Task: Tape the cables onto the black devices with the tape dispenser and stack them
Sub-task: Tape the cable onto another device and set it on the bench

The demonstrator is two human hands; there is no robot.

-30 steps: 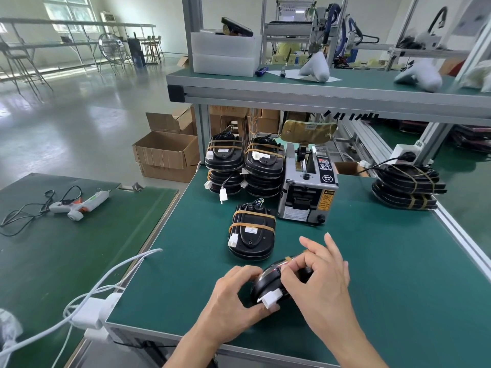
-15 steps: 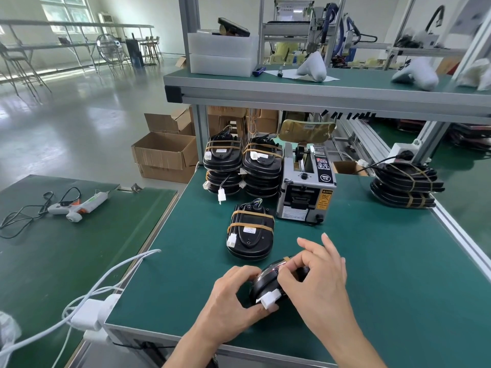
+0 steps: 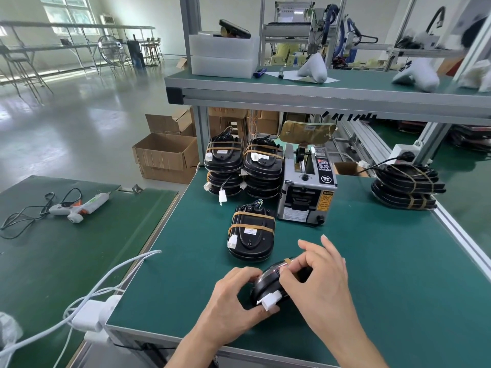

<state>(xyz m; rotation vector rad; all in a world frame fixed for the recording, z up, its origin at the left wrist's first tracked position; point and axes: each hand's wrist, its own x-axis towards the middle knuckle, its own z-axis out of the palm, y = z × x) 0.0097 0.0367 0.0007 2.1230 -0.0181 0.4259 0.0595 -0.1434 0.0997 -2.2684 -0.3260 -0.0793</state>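
— Where's the black device (image 3: 268,284)?
— Six o'clock on the counter (image 3: 372,261), tilted. Left hand (image 3: 233,301) grasps its edge; right hand (image 3: 318,277) pinches tape (image 3: 288,260) onto it.
— The tape dispenser (image 3: 305,192)?
— Twelve o'clock.

**A factory assembly floor**

We're at a workstation here: a green-matted bench (image 3: 372,261) on aluminium framing, an electric tape dispenser (image 3: 308,187), stacks of black devices (image 3: 244,166) bound with tape, open cardboard boxes (image 3: 166,155) on a polished concrete floor, a glue gun (image 3: 79,208) lying on the neighbouring bench, machinery on the shelf behind.
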